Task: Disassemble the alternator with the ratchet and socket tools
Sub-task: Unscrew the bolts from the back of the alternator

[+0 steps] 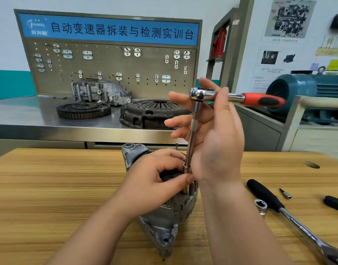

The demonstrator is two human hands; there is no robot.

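Flywheel (83, 110) at the far left, lying flat on the steel bench (20, 115) at the back, with a grey cast housing (101, 93) behind it and a clutch cover (154, 113) just to its right. Nearer, on the wooden table (49, 188), the alternator (164, 226) stands in the middle, one mounting ear pointing towards the person.

The left hand (154, 180) rests on top of the alternator. Its fingers are curled over the casing, and the thumb and fingertips pinch the socket (186, 169) where it goes down into the top of the alternator. From that socket a thin extension bar (193, 131) rises almost upright, leaning slightly right.

The right hand (218, 146) is raised just beside the bar. Its lower fingers (175, 122) are spread and fairly straight behind the bar. The thumb lies across the front of the ratchet (260, 99), just behind its head, and the forefinger rises behind the head, so the ratchet is held between the two. The ratchet sits on top of the bar, its red handle pointing right.

Further right on the table lie a loose socket (261, 205), a second, longer ratchet (290, 217) with a black grip, a small bit (286, 194) and another black handle (334, 203) at the edge. A blue motor (298, 88) stands behind them.
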